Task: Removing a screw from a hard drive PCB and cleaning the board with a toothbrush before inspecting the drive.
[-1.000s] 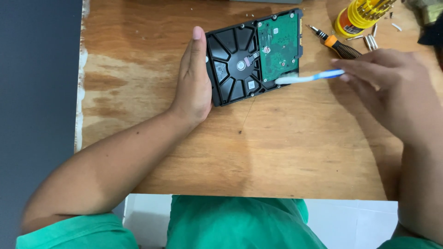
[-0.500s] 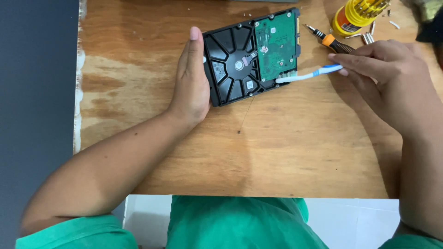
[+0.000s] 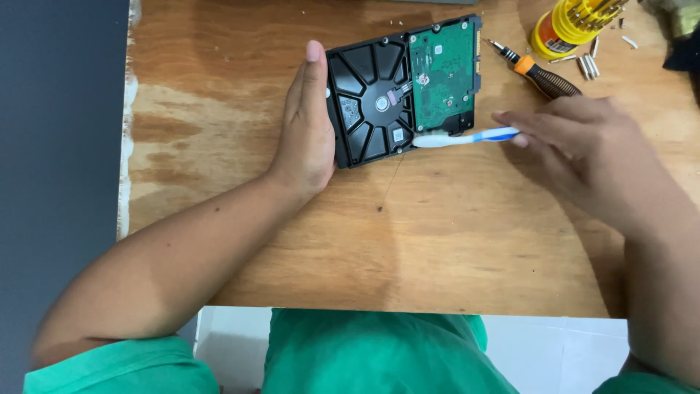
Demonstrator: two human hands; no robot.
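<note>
A black hard drive (image 3: 372, 102) lies underside up on the wooden table (image 3: 452, 241), with a green circuit board (image 3: 442, 73) on its right half. My left hand (image 3: 308, 124) rests flat against the drive's left edge, fingers straight and together. My right hand (image 3: 583, 149) grips a white and blue toothbrush (image 3: 467, 138) by its handle. The brush head touches the drive's lower edge, just below the circuit board.
An orange-handled screwdriver (image 3: 539, 73) lies to the right of the drive. A yellow and orange holder of screwdriver bits (image 3: 572, 25) stands at the back right, with loose metal bits (image 3: 589, 66) beside it. The table's left edge borders a dark floor (image 3: 58, 146).
The toothbrush has shifted a little along the drive's lower right edge, and my right hand has moved slightly with it. My left hand stays pressed against the drive.
</note>
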